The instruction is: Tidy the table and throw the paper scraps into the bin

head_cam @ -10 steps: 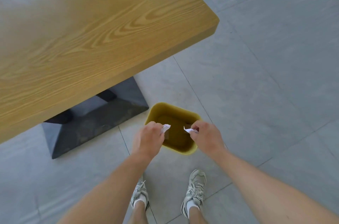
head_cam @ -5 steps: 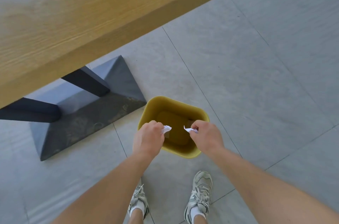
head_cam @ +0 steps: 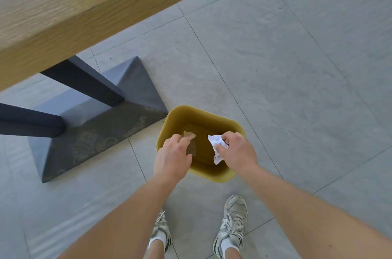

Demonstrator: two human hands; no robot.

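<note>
Over the bin [head_cam: 212,176], paper scrap [head_cam: 216,146] at right hand [head_cam: 238,152] fingertips

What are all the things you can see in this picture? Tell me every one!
table: 1, light wood top, upper left, blurred
table base: 1, dark grey, on the floor under the table, with two dark legs
floor: grey tiles, everywhere below
bin: 1, mustard yellow, on the floor beside the table base
white paper scrap: 1, crumpled, at the right hand's fingers over the bin
small pale scrap: 1, blurred, just off the left hand's fingertips over the bin; cannot tell if it is held
shoes: 2, grey and white, bottom middle, with white socks
left hand: 1, over the bin's near-left rim
right hand: 1, over the bin's right rim
</note>
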